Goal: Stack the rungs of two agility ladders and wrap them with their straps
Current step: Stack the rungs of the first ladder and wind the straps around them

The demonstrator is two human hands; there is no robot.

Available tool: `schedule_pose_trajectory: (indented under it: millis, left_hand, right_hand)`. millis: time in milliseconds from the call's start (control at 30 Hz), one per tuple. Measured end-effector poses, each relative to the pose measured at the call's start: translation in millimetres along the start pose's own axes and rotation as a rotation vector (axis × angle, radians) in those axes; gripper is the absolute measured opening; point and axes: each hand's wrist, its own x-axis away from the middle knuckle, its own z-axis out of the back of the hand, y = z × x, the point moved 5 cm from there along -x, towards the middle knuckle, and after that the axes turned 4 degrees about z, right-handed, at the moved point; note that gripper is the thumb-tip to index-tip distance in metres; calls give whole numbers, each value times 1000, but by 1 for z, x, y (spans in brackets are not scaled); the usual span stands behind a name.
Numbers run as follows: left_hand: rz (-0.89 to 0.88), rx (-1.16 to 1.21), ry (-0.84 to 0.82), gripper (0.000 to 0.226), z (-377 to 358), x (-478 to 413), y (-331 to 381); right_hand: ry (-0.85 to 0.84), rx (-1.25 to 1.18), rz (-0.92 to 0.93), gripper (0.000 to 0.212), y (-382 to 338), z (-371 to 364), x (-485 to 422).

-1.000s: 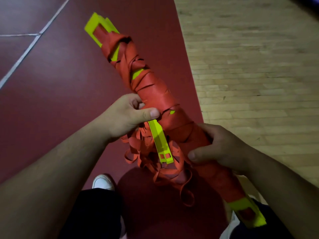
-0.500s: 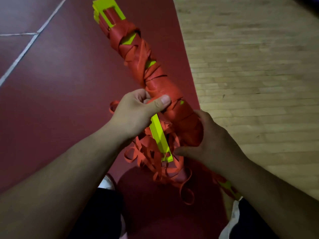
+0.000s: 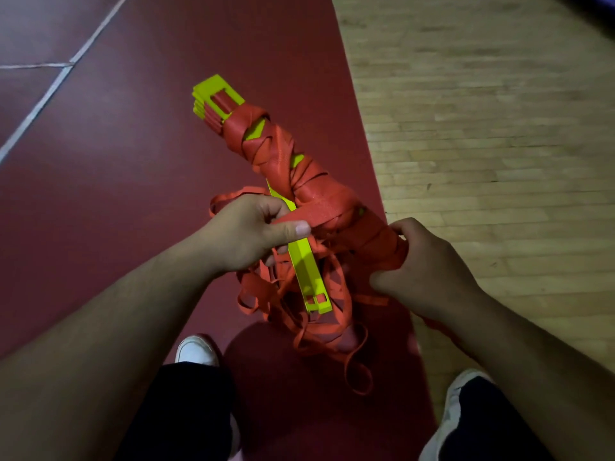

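Observation:
A bundle of stacked neon-yellow ladder rungs (image 3: 216, 96) slants from upper left to lower right, wound in orange strap (image 3: 286, 158). My left hand (image 3: 253, 231) pinches a flat length of strap between thumb and fingers at the bundle's middle. My right hand (image 3: 422, 271) grips the bundle's lower part, fingers curled round it. One loose yellow rung (image 3: 307, 274) hangs down between my hands. A tangle of loose orange strap (image 3: 316, 331) dangles below it. The bundle's lower end is hidden behind my right hand and arm.
I stand on a dark red court floor (image 3: 116, 194) with white lines (image 3: 43, 98). Light wooden flooring (image 3: 482, 128) lies to the right. My white shoes (image 3: 194, 351) and dark trouser legs show at the bottom.
The bundle has dropped lower and nearer in view. My left hand has pulled a strap length across the bundle's middle. My right hand has shifted right along the lower part.

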Motion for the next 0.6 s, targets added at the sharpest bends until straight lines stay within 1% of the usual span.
schedule_pose_trajectory:
  millis: [100, 167, 233, 267, 300, 367, 433, 467, 533, 600]
  left_hand:
    - [-12, 19, -62, 28, 4, 1, -5]
    - [12, -102, -91, 20, 6, 0, -11]
    - [50, -233, -100, 20, 5, -1, -17]
    - [65, -263, -91, 22, 5, 0, -19]
    - [71, -260, -83, 24, 4, 0, -19]
    - [76, -124, -91, 25, 3, 3, -17]
    - [91, -4, -78, 29, -1, 4, -17]
    - [98, 4, -52, 31, -1, 3, -17]
    - [102, 1, 10, 34, -3, 1, -15]
    - [102, 77, 59, 26, -4, -1, -11]
  right_hand:
    - [60, -35, -13, 67, 1, 7, -1]
    - [99, -44, -32, 69, 2, 12, -2]
    - [132, -40, -51, 74, 3, 17, -2]
    - [145, -37, -53, 75, 3, 20, -2]
    - [155, -36, -54, 75, 2, 22, -1]
    - [156, -63, -49, 73, 1, 24, -1]
    - [124, -121, -50, 69, 1, 23, -2]
    - [96, -152, -52, 66, 0, 21, -2]
    - [-5, -221, -50, 58, -2, 16, -1]
    - [-132, -319, -52, 52, -5, 9, 2]
